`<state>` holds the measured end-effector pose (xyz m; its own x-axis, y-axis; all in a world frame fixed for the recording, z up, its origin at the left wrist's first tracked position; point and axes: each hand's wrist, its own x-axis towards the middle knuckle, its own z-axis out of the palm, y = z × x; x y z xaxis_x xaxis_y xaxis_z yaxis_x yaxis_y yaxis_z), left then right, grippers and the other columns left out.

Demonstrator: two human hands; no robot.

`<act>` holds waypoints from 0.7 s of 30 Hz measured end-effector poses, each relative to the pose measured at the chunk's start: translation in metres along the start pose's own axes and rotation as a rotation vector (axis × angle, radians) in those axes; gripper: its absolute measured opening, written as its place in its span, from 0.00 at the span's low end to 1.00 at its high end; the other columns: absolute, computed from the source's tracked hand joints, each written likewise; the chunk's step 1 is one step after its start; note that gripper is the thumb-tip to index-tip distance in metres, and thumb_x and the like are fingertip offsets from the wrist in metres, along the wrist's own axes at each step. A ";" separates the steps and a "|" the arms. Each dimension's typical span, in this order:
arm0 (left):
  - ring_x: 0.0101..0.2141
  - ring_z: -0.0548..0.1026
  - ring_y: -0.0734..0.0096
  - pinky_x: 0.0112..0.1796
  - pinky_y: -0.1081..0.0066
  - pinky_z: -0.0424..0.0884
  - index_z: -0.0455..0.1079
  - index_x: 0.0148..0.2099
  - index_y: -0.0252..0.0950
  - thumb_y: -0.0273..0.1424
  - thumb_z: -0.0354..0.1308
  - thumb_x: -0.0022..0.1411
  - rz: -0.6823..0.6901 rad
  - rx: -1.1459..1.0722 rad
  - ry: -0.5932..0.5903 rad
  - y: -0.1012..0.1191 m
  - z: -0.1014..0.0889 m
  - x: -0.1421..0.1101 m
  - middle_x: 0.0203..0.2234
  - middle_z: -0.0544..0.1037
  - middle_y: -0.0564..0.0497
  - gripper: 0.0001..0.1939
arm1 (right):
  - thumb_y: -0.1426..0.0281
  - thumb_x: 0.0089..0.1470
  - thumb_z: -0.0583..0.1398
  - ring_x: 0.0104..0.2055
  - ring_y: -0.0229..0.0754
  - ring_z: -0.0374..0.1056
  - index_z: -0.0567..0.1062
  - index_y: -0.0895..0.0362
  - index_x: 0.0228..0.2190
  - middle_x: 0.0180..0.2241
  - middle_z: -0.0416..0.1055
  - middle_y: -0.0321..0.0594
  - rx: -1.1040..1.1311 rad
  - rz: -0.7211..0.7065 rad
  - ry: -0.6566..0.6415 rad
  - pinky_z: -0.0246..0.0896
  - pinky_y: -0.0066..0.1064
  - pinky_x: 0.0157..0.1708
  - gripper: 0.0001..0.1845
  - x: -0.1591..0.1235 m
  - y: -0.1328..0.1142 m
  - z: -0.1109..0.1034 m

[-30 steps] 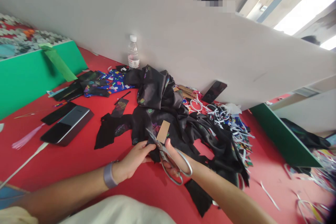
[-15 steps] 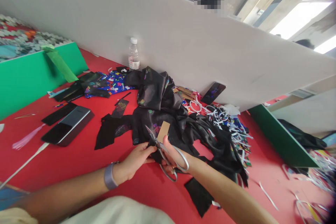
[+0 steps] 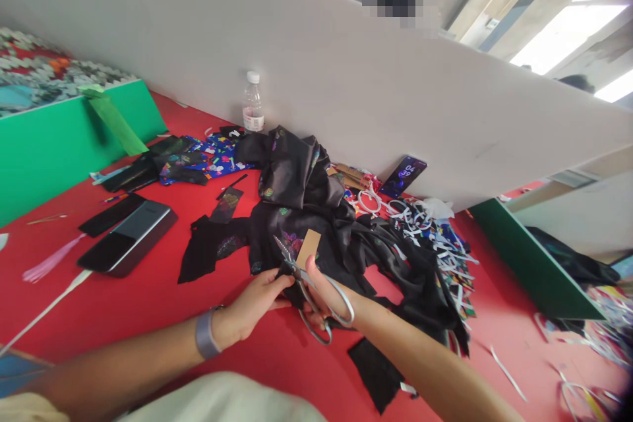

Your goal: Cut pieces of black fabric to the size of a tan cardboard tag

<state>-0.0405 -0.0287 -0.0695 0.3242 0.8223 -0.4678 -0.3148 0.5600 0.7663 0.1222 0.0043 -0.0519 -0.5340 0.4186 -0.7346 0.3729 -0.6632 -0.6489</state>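
Note:
My right hand (image 3: 322,295) is closed through the loops of metal scissors (image 3: 305,285), whose blades point up and left into a heap of black printed cloth (image 3: 316,211). My left hand (image 3: 253,302), with a grey band on the wrist, pinches the cloth edge right beside the blades. A small tan card (image 3: 308,248) lies on the cloth just above the scissors.
The red table (image 3: 148,303) carries a dark tablet (image 3: 127,236), a phone (image 3: 109,214), blue patterned cloth (image 3: 212,153), a water bottle (image 3: 252,103), a lit phone (image 3: 406,175) leaning on the white partition (image 3: 346,79), white strip scraps (image 3: 435,227), and green dividers (image 3: 54,138) at both sides.
The scissors and both hands have edged slightly up and left into the cloth. The leaning phone's screen has lit up.

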 end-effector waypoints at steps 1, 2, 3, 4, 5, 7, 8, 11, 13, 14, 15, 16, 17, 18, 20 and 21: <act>0.39 0.77 0.58 0.42 0.62 0.72 0.73 0.38 0.34 0.41 0.62 0.53 0.000 -0.007 0.005 0.000 0.000 0.000 0.37 0.80 0.45 0.16 | 0.35 0.49 0.31 0.11 0.29 0.51 0.62 0.57 0.28 0.17 0.56 0.29 -0.005 -0.013 -0.024 0.49 0.21 0.11 0.42 0.001 0.001 -0.001; 0.39 0.77 0.59 0.42 0.62 0.72 0.72 0.39 0.34 0.41 0.62 0.53 -0.006 -0.014 0.013 0.001 -0.001 0.001 0.37 0.80 0.45 0.16 | 0.34 0.48 0.30 0.11 0.28 0.52 0.62 0.57 0.29 0.17 0.56 0.29 -0.002 -0.025 -0.046 0.50 0.21 0.11 0.43 0.001 0.003 -0.003; 0.38 0.77 0.59 0.41 0.63 0.72 0.72 0.39 0.34 0.41 0.62 0.53 -0.016 -0.021 0.024 0.001 -0.001 0.001 0.36 0.80 0.45 0.16 | 0.34 0.48 0.29 0.11 0.28 0.51 0.62 0.56 0.30 0.17 0.55 0.28 0.007 -0.033 -0.060 0.51 0.21 0.11 0.43 0.002 0.005 -0.004; 0.37 0.77 0.60 0.40 0.63 0.72 0.72 0.38 0.35 0.41 0.62 0.52 -0.033 -0.027 0.034 0.002 -0.002 0.002 0.34 0.80 0.46 0.16 | 0.35 0.47 0.29 0.11 0.29 0.51 0.62 0.56 0.30 0.18 0.55 0.28 0.021 -0.039 -0.067 0.52 0.22 0.11 0.43 0.002 0.006 -0.005; 0.36 0.77 0.61 0.38 0.64 0.72 0.71 0.37 0.35 0.41 0.62 0.52 -0.051 -0.031 0.038 0.003 -0.002 0.003 0.32 0.79 0.46 0.16 | 0.35 0.47 0.27 0.11 0.29 0.50 0.62 0.56 0.30 0.18 0.55 0.28 0.032 -0.040 -0.065 0.53 0.22 0.11 0.43 0.002 0.008 -0.007; 0.32 0.76 0.64 0.35 0.66 0.71 0.70 0.35 0.36 0.42 0.62 0.52 -0.075 -0.041 0.035 0.005 -0.003 0.003 0.28 0.78 0.49 0.15 | 0.36 0.47 0.25 0.11 0.29 0.50 0.62 0.56 0.31 0.18 0.55 0.28 0.046 -0.037 -0.064 0.53 0.23 0.11 0.45 0.003 0.012 -0.009; 0.31 0.75 0.65 0.34 0.67 0.71 0.69 0.34 0.36 0.42 0.63 0.52 -0.074 -0.054 0.034 0.007 -0.003 0.003 0.27 0.77 0.50 0.15 | 0.36 0.46 0.25 0.11 0.29 0.50 0.63 0.57 0.31 0.17 0.55 0.28 0.053 -0.040 -0.067 0.54 0.24 0.11 0.46 0.004 0.014 -0.009; 0.29 0.74 0.68 0.32 0.68 0.70 0.67 0.35 0.38 0.46 0.61 0.54 -0.055 -0.080 0.024 0.011 -0.002 0.001 0.27 0.75 0.52 0.17 | 0.35 0.46 0.25 0.12 0.30 0.51 0.63 0.57 0.32 0.17 0.54 0.28 0.068 -0.080 -0.078 0.55 0.24 0.12 0.47 0.005 0.018 -0.007; 0.27 0.73 0.69 0.30 0.70 0.68 0.67 0.36 0.37 0.49 0.59 0.56 -0.048 -0.025 0.025 0.012 -0.001 0.002 0.26 0.74 0.52 0.19 | 0.35 0.46 0.26 0.12 0.30 0.51 0.63 0.57 0.32 0.18 0.54 0.28 0.055 -0.094 -0.068 0.54 0.23 0.12 0.46 0.005 0.020 -0.004; 0.26 0.72 0.70 0.28 0.71 0.66 0.67 0.36 0.37 0.50 0.58 0.56 -0.033 0.019 0.040 0.011 -0.002 0.002 0.25 0.74 0.53 0.20 | 0.35 0.47 0.26 0.12 0.30 0.51 0.63 0.57 0.32 0.18 0.54 0.28 0.051 -0.091 -0.064 0.54 0.23 0.12 0.46 0.004 0.021 -0.003; 0.25 0.71 0.70 0.28 0.72 0.64 0.67 0.35 0.37 0.50 0.58 0.55 -0.004 0.069 0.071 0.011 -0.003 0.004 0.24 0.73 0.53 0.20 | 0.36 0.48 0.25 0.11 0.30 0.51 0.63 0.57 0.32 0.18 0.54 0.28 0.051 -0.081 -0.062 0.54 0.24 0.11 0.46 0.004 0.021 -0.001; 0.26 0.70 0.70 0.28 0.72 0.63 0.67 0.34 0.37 0.49 0.59 0.55 0.038 0.119 0.113 0.010 -0.004 0.005 0.24 0.73 0.53 0.19 | 0.37 0.49 0.25 0.11 0.30 0.51 0.63 0.57 0.32 0.18 0.54 0.28 0.056 -0.069 -0.060 0.54 0.24 0.11 0.45 0.004 0.021 0.000; 0.27 0.70 0.70 0.29 0.72 0.63 0.68 0.32 0.37 0.49 0.59 0.55 0.086 0.171 0.158 0.009 -0.006 0.007 0.25 0.73 0.53 0.19 | 0.38 0.49 0.24 0.11 0.30 0.51 0.63 0.57 0.32 0.18 0.55 0.28 0.065 -0.058 -0.059 0.55 0.24 0.12 0.45 0.003 0.021 0.001; 0.29 0.70 0.69 0.31 0.72 0.63 0.68 0.31 0.37 0.48 0.59 0.54 0.127 0.224 0.202 0.008 -0.008 0.009 0.25 0.73 0.53 0.19 | 0.38 0.50 0.24 0.11 0.30 0.51 0.63 0.57 0.31 0.18 0.55 0.28 0.076 -0.049 -0.058 0.56 0.24 0.12 0.45 0.003 0.021 0.002; 0.32 0.70 0.66 0.33 0.71 0.63 0.69 0.31 0.37 0.48 0.59 0.54 0.175 0.331 0.273 0.008 -0.012 0.013 0.26 0.74 0.53 0.18 | 0.38 0.49 0.24 0.11 0.30 0.52 0.63 0.57 0.31 0.17 0.55 0.28 0.092 -0.036 -0.058 0.56 0.25 0.11 0.46 0.003 0.022 0.002; 0.34 0.71 0.64 0.35 0.71 0.62 0.70 0.32 0.38 0.48 0.59 0.54 0.186 0.378 0.303 0.008 -0.014 0.014 0.28 0.75 0.52 0.18 | 0.37 0.48 0.24 0.11 0.30 0.52 0.63 0.57 0.31 0.17 0.55 0.28 0.102 -0.036 -0.057 0.56 0.25 0.11 0.46 0.003 0.022 0.002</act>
<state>-0.0507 -0.0113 -0.0760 0.0030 0.9282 -0.3721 0.0197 0.3720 0.9280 0.1271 -0.0102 -0.0675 -0.5887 0.4095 -0.6970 0.2747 -0.7095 -0.6489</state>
